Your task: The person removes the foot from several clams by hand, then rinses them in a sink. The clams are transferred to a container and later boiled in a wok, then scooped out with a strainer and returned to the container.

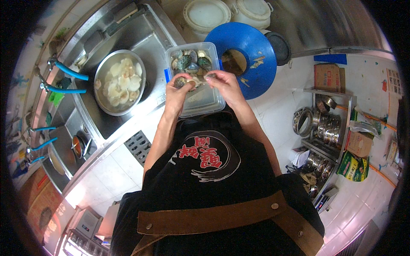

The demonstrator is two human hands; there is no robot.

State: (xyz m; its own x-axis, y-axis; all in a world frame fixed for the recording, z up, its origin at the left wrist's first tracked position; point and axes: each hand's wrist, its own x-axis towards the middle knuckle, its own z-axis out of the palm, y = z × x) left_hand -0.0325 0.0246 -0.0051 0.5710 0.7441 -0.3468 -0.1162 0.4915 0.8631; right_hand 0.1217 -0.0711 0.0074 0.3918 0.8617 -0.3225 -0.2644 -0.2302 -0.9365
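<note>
Over a clear plastic container, my left hand grips a dark-shelled shellfish with pale flesh showing. My right hand pinches a small greyish piece close beside it; whether that is shell or a tool is hard to tell. Pale soft flesh lies between the fingers of both hands. In the far half of the container rest several greenish and dark shellfish. A steel bowl in the sink, left of my hands, holds pale shellfish pieces in cloudy liquid.
A blue funnel-shaped plastic rim with scraps on it stands right of the container. White lidded tubs are behind. Blue-hosed taps reach over the steel sink. On the right, a metal rack holds steel pots.
</note>
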